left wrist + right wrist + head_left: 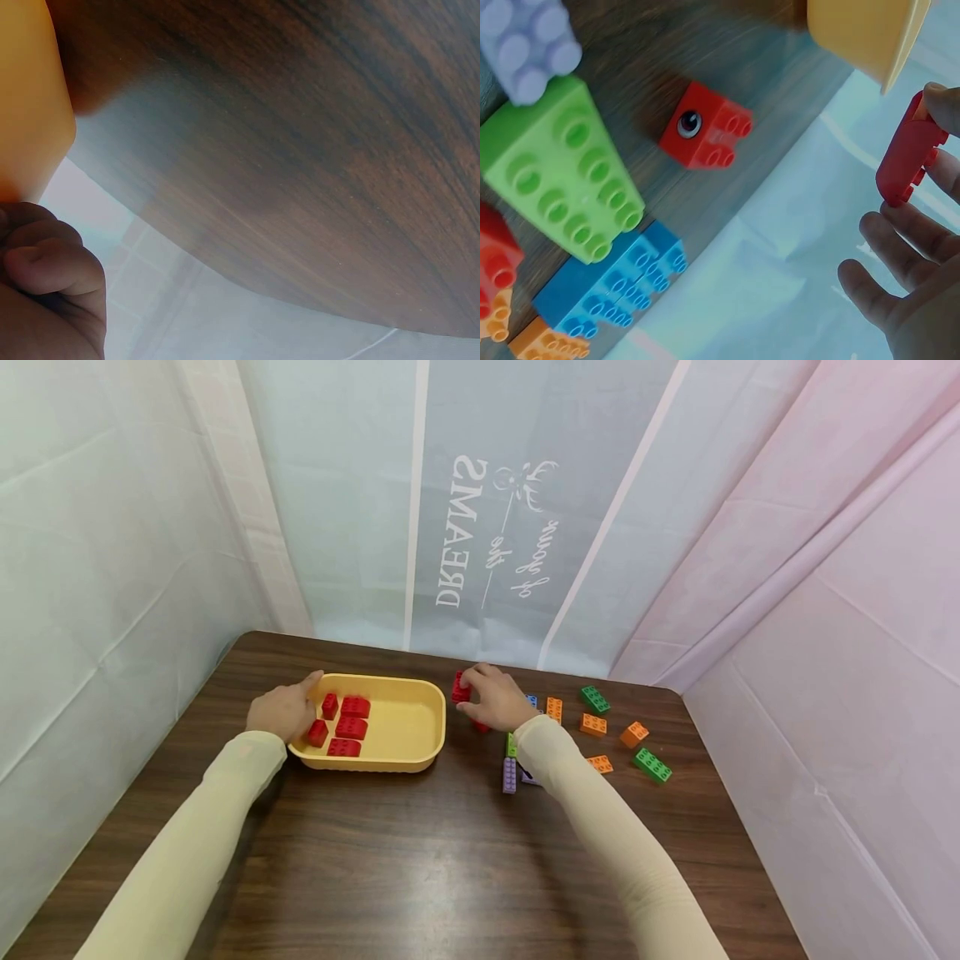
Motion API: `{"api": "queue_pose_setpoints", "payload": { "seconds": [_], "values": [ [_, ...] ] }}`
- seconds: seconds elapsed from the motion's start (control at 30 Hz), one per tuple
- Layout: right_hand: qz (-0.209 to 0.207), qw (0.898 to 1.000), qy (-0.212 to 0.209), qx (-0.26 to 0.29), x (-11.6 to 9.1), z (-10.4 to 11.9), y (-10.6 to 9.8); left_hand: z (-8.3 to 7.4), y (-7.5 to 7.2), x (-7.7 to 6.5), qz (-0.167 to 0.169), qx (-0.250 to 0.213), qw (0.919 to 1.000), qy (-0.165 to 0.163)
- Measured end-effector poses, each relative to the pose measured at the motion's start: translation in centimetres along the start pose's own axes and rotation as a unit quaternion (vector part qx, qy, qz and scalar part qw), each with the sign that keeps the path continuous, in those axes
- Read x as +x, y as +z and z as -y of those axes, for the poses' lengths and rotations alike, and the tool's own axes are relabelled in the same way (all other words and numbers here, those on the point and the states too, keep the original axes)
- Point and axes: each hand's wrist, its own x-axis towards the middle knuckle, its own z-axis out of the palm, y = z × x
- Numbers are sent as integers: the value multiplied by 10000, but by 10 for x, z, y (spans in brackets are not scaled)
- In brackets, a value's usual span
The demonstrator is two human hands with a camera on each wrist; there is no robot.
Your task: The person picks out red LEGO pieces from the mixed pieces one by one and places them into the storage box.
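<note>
A yellow tray [405, 766] stands on the table, with several red bricks [351, 727] in its left half. My left hand [282, 713] holds the tray's left rim; in the left wrist view its curled fingers [56, 262] lie against the tray's outer wall. Just right of the tray, my right hand [497, 697] pinches a red brick [909, 154] with a rounded side between thumb and fingers, its other fingers spread. On the table beneath that hand lies a red brick with an eye printed on it [705, 127], mostly covered in the head view.
Right of the tray lie loose bricks: lime green [566, 169], purple [509, 775], blue [611, 289], orange [593, 724] and dark green [595, 698]. My right forearm covers some of them in the head view. A printed curtain [517, 610] hangs behind the table's far edge.
</note>
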Motion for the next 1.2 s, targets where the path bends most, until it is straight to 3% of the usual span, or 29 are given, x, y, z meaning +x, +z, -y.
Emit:
{"api": "queue_pose_setpoints", "payload": {
  "seconds": [0.53,0.93,1.2],
  "values": [
    [35,9995,-291,-67,13,20,12,0,1,0,21,-32,10000,-53],
    [316,9986,-393,-141,26,45,24,0,2,0,-138,13,9999,-42],
    [494,9948,-730,-513,37,60,37,2,4,1,-153,0,9999,-27]
  ]
}}
